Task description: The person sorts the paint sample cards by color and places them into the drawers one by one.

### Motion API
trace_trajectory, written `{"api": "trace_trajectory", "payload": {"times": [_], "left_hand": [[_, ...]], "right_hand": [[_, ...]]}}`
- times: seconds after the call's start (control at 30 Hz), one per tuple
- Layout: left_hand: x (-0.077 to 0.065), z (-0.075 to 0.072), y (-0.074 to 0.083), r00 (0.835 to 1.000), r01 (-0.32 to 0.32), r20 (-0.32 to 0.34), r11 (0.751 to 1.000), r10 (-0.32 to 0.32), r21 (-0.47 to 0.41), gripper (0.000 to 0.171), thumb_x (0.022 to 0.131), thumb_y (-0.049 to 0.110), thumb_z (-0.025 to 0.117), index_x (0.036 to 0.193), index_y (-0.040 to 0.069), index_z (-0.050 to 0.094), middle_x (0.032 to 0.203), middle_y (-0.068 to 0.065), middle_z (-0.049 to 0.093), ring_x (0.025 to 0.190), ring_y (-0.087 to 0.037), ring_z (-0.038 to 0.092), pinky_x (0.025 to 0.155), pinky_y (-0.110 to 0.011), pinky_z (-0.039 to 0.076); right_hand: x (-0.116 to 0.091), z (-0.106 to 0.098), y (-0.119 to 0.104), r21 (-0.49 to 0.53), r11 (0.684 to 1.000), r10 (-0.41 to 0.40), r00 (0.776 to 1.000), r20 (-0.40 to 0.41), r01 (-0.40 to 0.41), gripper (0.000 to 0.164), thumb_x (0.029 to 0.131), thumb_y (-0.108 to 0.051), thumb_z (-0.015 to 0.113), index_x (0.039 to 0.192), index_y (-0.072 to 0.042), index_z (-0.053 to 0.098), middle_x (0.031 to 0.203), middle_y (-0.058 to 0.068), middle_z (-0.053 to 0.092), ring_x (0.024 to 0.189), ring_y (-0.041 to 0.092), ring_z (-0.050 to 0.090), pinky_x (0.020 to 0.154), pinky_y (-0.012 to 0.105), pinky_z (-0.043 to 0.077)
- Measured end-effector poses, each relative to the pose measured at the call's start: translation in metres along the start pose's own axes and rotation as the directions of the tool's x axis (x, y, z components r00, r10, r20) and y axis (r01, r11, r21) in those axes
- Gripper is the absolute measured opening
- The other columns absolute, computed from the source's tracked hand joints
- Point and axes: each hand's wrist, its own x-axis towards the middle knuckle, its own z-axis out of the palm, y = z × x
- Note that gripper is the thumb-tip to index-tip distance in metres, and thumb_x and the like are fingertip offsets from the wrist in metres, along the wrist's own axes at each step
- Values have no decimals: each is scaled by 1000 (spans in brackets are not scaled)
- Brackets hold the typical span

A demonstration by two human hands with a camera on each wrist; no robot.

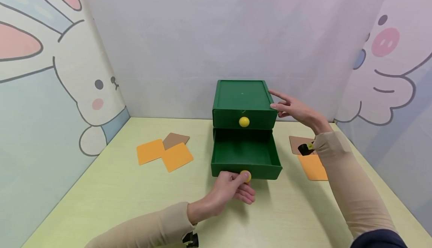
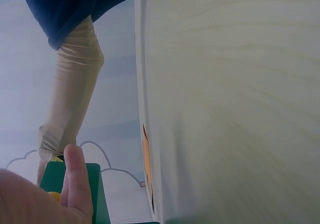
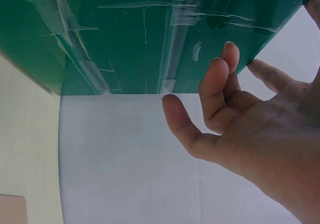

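Note:
A green two-drawer cabinet (image 1: 243, 95) stands at the back of the table, its upper drawer (image 1: 226, 119) closed. The lower drawer (image 1: 243, 154) is pulled out, and its inside is bare. At its yellow knob (image 1: 248, 176), my left hand (image 1: 226, 193) pinches with the thumb in front; the far side of the knob is hidden by the hand. My right hand (image 1: 297, 111) touches the upper right edge of the cabinet with thumb and forefinger. In the right wrist view, that hand's other fingers (image 3: 215, 84) bend loosely beside the taped green side.
Orange cards (image 1: 177, 157) and a brown card (image 1: 175, 140) lie left of the cabinet. To its right are another brown card (image 1: 298, 144) and an orange card (image 1: 314, 167), partly behind the right forearm. A pale curtain (image 1: 168, 53) hangs close behind.

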Motion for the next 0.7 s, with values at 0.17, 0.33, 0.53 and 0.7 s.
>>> {"api": "trace_trajectory", "payload": {"times": [0.17, 0.33, 0.53, 0.7], "left_hand": [[-1, -1, -1, 1000, 9, 14, 1000, -9, -13, 43, 95, 38, 59, 94, -4, 67, 82, -16, 73, 66, -18, 72, 71, -37, 60], [-5, 0, -2, 999, 33, 8, 999, -32, -19, 41, 92, 37, 63, 93, -3, 65, 81, -17, 73, 65, -20, 72, 67, -38, 60], [-10, 0, 2, 988, 83, 119, 991, -95, 104, 48, 92, 40, 63, 93, -7, 67, 80, -16, 74, 63, -21, 72, 64, -37, 60], [-12, -2, 17, 969, -9, 242, 982, -38, 190, 42, 94, 34, 62, 91, -7, 68, 80, -19, 72, 58, -16, 69, 60, -35, 60]], "right_hand": [[-1, 0, 0, -2, 1000, -1, 1000, 3, 1, 66, 98, -43, 52, 152, -44, 16, 96, 17, 47, 88, 26, 49, 104, 53, 42], [-1, 0, 1, -6, 1000, -1, 1000, 6, 1, 66, 98, -42, 52, 153, -43, 15, 104, 17, 47, 91, 27, 50, 105, 55, 41], [-1, 0, 1, -11, 1000, -2, 1000, 2, 2, 66, 98, -43, 52, 153, -44, 15, 106, 16, 46, 91, 27, 49, 105, 53, 42], [-1, 0, 1, -7, 1000, -6, 1000, 5, 6, 65, 98, -42, 51, 152, -44, 15, 103, 18, 47, 91, 27, 50, 105, 54, 41]]}}
